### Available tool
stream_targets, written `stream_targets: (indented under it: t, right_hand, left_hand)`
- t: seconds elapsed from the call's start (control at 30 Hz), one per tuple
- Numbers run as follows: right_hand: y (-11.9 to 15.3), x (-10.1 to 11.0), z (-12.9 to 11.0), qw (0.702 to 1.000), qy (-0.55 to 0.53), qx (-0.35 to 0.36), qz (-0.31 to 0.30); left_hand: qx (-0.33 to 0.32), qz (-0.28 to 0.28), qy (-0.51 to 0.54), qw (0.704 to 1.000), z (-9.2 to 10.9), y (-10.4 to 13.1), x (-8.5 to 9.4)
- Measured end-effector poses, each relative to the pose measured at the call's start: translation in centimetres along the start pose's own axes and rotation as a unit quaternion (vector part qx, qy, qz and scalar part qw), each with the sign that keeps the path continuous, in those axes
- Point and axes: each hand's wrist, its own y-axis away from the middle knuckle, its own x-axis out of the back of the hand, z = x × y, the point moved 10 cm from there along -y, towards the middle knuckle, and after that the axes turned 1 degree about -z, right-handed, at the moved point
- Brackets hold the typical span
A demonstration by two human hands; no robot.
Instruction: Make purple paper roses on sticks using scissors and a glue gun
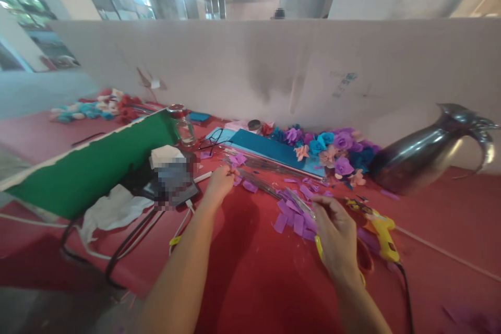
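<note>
My left hand (221, 183) reaches to the middle of the red table, its fingers closed at the end of a bundle of thin wires (260, 183). A purple paper piece (237, 159) shows just beyond the fingertips; what they pinch is too small to tell. My right hand (335, 232) is curled with thumb and fingers together, over scissors (299, 202) with a yellow handle (319, 248). Whether it grips the scissors or something tiny is unclear. Cut purple paper strips (288, 215) lie loosely under the scissor blades.
Paper flowers (326, 142) are heaped along the back beside blue sheets (266, 147). A metal jug (418, 159) and a yellow glue gun (384, 235) are at right. Left are a green board (97, 167), a glass jar (185, 128), cables (129, 253) and crumpled tissue (113, 209).
</note>
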Motion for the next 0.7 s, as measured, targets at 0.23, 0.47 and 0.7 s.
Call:
stream_targets:
  t: [0.23,0.47,0.7]
  right_hand:
    - [1.1,-1.9,-2.1,0.983,0.139,0.113,-0.044]
    - [2.1,-4.3,-1.5,0.965,0.180,0.164,-0.095]
    - [3.2,-11.9,-3.2,0.884,0.338,0.225,-0.234]
  left_hand:
    - [0.020,0.065,-0.038,0.997,-0.1,0.1,3.0]
    - [0.031,0.025,-0.088,0.995,-0.4,-0.1,2.2]
    - [0.028,0.024,-0.095,0.995,-1.3,-0.4,1.3]
